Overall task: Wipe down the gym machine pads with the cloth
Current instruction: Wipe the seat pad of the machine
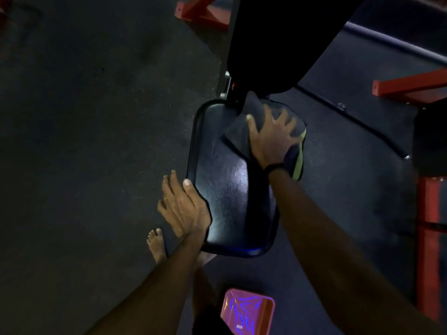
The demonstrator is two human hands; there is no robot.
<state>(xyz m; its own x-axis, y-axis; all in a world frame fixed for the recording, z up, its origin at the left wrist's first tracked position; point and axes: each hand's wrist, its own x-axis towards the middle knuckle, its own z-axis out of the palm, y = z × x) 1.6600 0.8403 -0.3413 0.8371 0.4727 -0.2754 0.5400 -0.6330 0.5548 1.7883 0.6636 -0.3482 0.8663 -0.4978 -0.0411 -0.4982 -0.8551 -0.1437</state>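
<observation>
Floor (84, 117): dark, matte, faintly speckled rubber. Back pad (278, 39): black, smooth, slanting from the top edge of view down to the far edge of the seat pad. Seat pad (225, 184): black glossy vinyl, rounded rectangle with a raised rim, light glare near its middle. Red frame bars (411, 87) of square metal tube stand right of the seat; another red bar (205, 13) lies at top centre. Right arm reaches over the near right corner of the seat pad, dark band at the wrist; right hand (271, 136) lies palm down on the cloth at the far right corner, fingers spread wide and flat, pressing it against the pad. Left hand (183, 204) rests on the left edge of the seat pad near the near left corner, thumb over the rim, fingers straight and loosely apart hanging outside the edge, a ring on one finger. Cloth (238, 131): dark grey, soft, folded, with a yellow-green stripe along its right side; it covers the far right corner and drapes over the right edge. Pink tray (246, 313): shiny, rectangular, on the floor below the near edge of the seat. Bare foot (156, 245) on the floor beside the near left corner.
</observation>
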